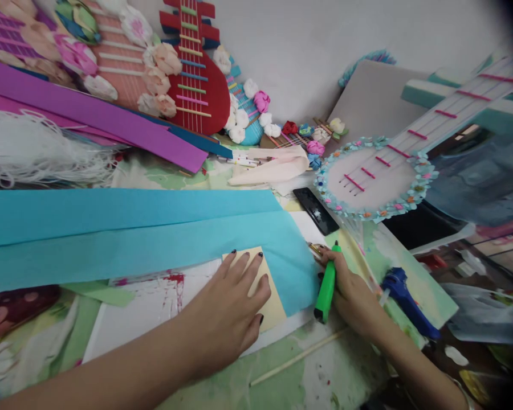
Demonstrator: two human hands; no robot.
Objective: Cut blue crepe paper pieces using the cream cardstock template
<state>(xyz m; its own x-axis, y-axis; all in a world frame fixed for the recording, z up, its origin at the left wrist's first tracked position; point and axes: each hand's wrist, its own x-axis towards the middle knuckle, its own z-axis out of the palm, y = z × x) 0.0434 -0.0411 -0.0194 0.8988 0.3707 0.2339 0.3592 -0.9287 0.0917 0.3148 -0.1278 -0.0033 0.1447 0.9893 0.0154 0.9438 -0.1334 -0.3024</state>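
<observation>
My left hand lies with fingers spread on a cream paper piece, pressing it onto a blue crepe paper sheet. At the right edge of that sheet, my right hand is closed around a green, marker-like tool with a dark lower end. A small brass-coloured metal piece shows at its fingertips; what it belongs to I cannot make out. Beneath the blue sheet is a white board with red smears.
A black phone and a blue glue gun lie rightward. A thin stick is near the front. Behind stand a flower-rimmed model lute, a red one, purple foam strips and white cord.
</observation>
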